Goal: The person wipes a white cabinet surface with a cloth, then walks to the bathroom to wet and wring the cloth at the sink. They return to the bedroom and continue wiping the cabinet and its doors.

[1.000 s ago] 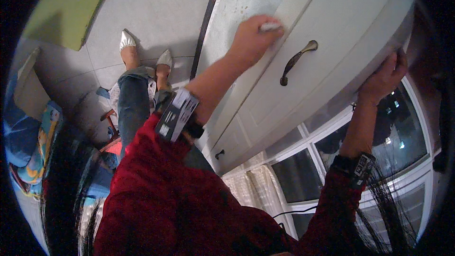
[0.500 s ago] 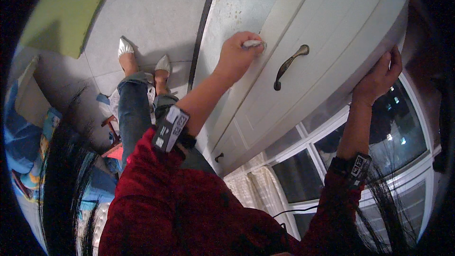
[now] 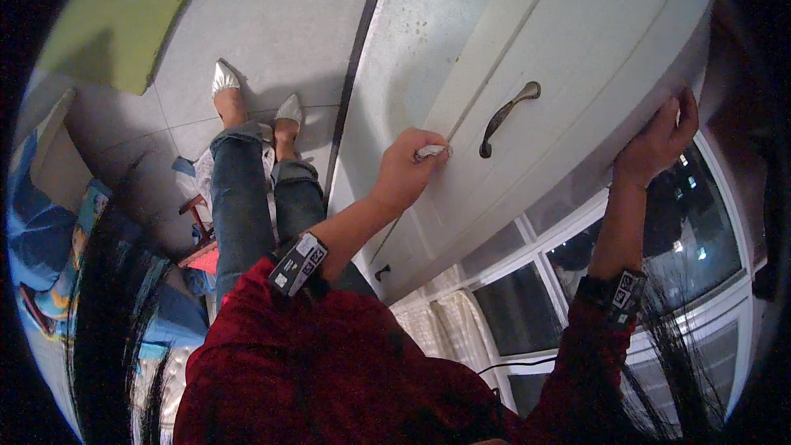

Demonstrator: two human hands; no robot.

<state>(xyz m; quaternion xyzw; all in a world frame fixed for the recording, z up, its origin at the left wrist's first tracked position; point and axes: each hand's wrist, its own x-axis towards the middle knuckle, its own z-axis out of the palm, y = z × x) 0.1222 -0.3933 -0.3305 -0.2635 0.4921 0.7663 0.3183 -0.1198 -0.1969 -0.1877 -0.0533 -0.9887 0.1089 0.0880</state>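
A white, crumpled wad [image 3: 430, 152] is pinched in my left hand [image 3: 405, 171], whose fingers are closed around it. Whether it is cloth or paper I cannot make out. This hand is at the left border of a white panelled cabinet front [image 3: 589, 58], left of a dark bronze curved handle [image 3: 507, 118]. My right hand [image 3: 656, 144] lies along the front's right edge, thumb and finger apart; its other fingers are partly hidden.
A smaller dark handle [image 3: 381, 273] sits lower on the white front. Beyond its right edge is a window [image 3: 688, 231], with a pale curtain [image 3: 461, 325] below. My feet in silvery shoes [image 3: 224, 78] are on grey tiles, near a green surface [image 3: 115, 16].
With the white wad still in it, my left hand has slid down along the cabinet front's left border. My right hand stays almost where it was.
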